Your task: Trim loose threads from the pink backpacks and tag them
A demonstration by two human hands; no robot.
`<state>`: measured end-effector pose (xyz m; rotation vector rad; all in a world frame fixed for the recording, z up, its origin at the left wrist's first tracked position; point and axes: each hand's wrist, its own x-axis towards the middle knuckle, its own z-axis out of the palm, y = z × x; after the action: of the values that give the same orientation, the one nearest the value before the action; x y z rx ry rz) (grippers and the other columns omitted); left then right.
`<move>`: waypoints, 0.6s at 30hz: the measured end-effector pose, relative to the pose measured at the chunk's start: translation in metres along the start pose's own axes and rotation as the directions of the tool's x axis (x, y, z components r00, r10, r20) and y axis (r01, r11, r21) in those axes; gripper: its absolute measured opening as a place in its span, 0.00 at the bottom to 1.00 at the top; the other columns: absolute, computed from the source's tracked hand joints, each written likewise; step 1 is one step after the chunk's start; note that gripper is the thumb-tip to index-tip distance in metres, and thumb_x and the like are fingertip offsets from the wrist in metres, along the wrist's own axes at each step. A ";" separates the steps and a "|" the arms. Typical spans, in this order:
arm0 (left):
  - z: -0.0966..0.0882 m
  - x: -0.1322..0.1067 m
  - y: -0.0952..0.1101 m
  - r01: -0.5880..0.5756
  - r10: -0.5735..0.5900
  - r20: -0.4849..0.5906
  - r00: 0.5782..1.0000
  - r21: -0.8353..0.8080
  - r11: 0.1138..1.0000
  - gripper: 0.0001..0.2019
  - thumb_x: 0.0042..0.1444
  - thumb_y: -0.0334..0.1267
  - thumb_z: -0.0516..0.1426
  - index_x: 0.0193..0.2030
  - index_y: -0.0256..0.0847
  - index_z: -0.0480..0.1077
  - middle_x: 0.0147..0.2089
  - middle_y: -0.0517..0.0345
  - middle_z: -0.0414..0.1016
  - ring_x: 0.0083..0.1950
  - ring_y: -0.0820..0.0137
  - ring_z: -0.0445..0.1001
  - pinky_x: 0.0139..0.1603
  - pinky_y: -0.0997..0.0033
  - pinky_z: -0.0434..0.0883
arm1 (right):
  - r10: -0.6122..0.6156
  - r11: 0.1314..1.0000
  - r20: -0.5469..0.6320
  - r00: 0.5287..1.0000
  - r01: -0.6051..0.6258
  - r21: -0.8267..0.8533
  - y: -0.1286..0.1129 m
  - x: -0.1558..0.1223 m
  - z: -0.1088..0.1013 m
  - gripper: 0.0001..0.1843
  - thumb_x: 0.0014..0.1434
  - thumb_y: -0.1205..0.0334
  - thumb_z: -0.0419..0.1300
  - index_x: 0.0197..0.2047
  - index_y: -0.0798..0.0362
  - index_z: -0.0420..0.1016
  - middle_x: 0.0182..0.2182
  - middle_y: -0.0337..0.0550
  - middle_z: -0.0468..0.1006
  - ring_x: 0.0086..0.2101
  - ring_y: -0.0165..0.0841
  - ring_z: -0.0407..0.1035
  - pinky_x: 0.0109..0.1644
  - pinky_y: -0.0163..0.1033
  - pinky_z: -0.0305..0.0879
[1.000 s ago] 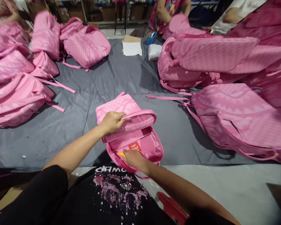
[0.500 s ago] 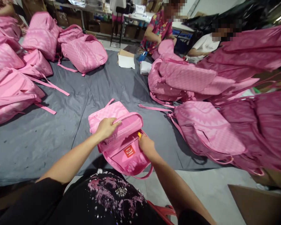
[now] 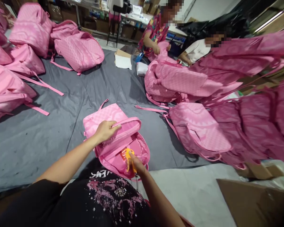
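Note:
A pink backpack (image 3: 104, 115) lies on the grey cloth in front of me, its top opening towards my body. My left hand (image 3: 106, 130) is closed on the edge of its raised front flap and holds the mouth apart. My right hand (image 3: 135, 164) is over the opening, with its fingers around a pair of yellow-handled scissors (image 3: 127, 155). Their metal end sticks out below the hand, towards me. Behind the scissors a red label (image 3: 123, 154) on the inner wall is partly covered.
Grey cloth (image 3: 47, 132) covers the wide work surface. More pink backpacks (image 3: 198, 126) crowd the right side, and others (image 3: 79, 52) the left. Two people sit at the far right side. White papers (image 3: 123, 61) lie at the back. A cardboard sheet (image 3: 246, 201) is at the lower right.
My right hand has moved from the backpack's right rim down and left over the opening, and the scissors now show more fully. My left hand keeps its hold on the flap. The view has shifted slightly.

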<state>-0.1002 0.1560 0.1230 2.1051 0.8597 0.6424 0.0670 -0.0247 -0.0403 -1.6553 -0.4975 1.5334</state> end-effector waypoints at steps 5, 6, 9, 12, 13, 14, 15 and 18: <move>-0.007 0.004 -0.004 -0.033 0.037 -0.049 0.998 0.081 0.996 0.20 0.60 0.52 0.51 0.25 0.39 0.66 0.20 0.66 0.59 0.24 0.76 0.58 0.28 0.74 0.52 | -0.134 0.903 0.180 0.974 0.045 0.427 0.014 0.008 0.040 0.30 0.53 0.29 0.56 0.33 0.50 0.63 0.14 0.28 0.55 0.13 0.22 0.49 0.15 0.29 0.49; -0.009 0.007 -0.005 -0.044 0.051 -0.072 0.996 0.090 0.995 0.20 0.60 0.52 0.51 0.25 0.39 0.66 0.20 0.66 0.58 0.24 0.76 0.58 0.28 0.74 0.53 | -0.153 0.885 0.185 0.971 0.051 0.463 0.016 0.006 0.043 0.29 0.52 0.29 0.58 0.33 0.50 0.64 0.14 0.27 0.55 0.13 0.22 0.48 0.15 0.29 0.48; -0.012 0.014 -0.005 -0.076 0.084 -0.088 0.993 0.095 0.993 0.20 0.60 0.51 0.51 0.23 0.39 0.64 0.20 0.65 0.57 0.24 0.76 0.58 0.28 0.74 0.53 | -0.168 0.886 0.114 0.979 0.099 0.453 0.020 0.001 0.045 0.29 0.51 0.31 0.60 0.32 0.50 0.64 0.13 0.28 0.58 0.12 0.23 0.51 0.14 0.29 0.49; -0.010 0.019 0.000 -0.105 0.110 -0.036 0.993 0.123 0.987 0.20 0.60 0.51 0.52 0.25 0.39 0.67 0.20 0.64 0.59 0.24 0.75 0.59 0.28 0.74 0.54 | -0.180 0.937 0.128 0.975 0.130 0.325 0.018 -0.003 0.040 0.28 0.52 0.32 0.59 0.29 0.50 0.63 0.13 0.31 0.63 0.12 0.24 0.55 0.14 0.30 0.52; -0.009 0.020 0.002 -0.115 0.119 -0.023 0.993 0.135 0.984 0.20 0.60 0.52 0.51 0.25 0.39 0.69 0.20 0.64 0.60 0.24 0.75 0.60 0.28 0.74 0.54 | -0.161 0.959 0.140 0.977 0.121 0.257 0.016 -0.006 0.036 0.28 0.52 0.32 0.59 0.28 0.50 0.62 0.13 0.31 0.63 0.12 0.25 0.55 0.14 0.31 0.52; -0.008 0.020 0.003 -0.124 0.127 -0.016 0.992 0.145 0.982 0.20 0.60 0.52 0.51 0.26 0.39 0.69 0.20 0.64 0.61 0.24 0.75 0.60 0.28 0.74 0.55 | -0.135 0.977 0.149 0.980 0.106 0.185 0.013 -0.010 0.032 0.28 0.52 0.31 0.58 0.28 0.50 0.62 0.13 0.31 0.63 0.12 0.25 0.56 0.14 0.31 0.53; -0.008 0.020 0.005 -0.130 0.133 -0.010 0.991 0.153 0.980 0.20 0.60 0.52 0.51 0.26 0.39 0.69 0.20 0.63 0.60 0.24 0.74 0.60 0.28 0.74 0.55 | -0.102 0.990 0.165 0.981 0.084 0.109 0.008 -0.015 0.027 0.29 0.52 0.31 0.58 0.28 0.50 0.62 0.13 0.31 0.63 0.12 0.25 0.56 0.14 0.31 0.53; -0.007 0.017 0.008 -0.148 0.146 0.021 0.989 0.158 0.976 0.21 0.61 0.52 0.50 0.24 0.39 0.68 0.19 0.63 0.60 0.23 0.74 0.61 0.28 0.74 0.54 | 0.018 0.958 0.191 0.982 0.038 -0.283 -0.020 -0.032 0.005 0.23 0.56 0.38 0.60 0.31 0.51 0.66 0.15 0.33 0.66 0.14 0.26 0.59 0.18 0.31 0.55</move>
<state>-0.0908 0.1683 0.1365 2.3306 0.7774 0.6592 0.0613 -0.0351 -0.0045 -1.7219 -0.8650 1.6843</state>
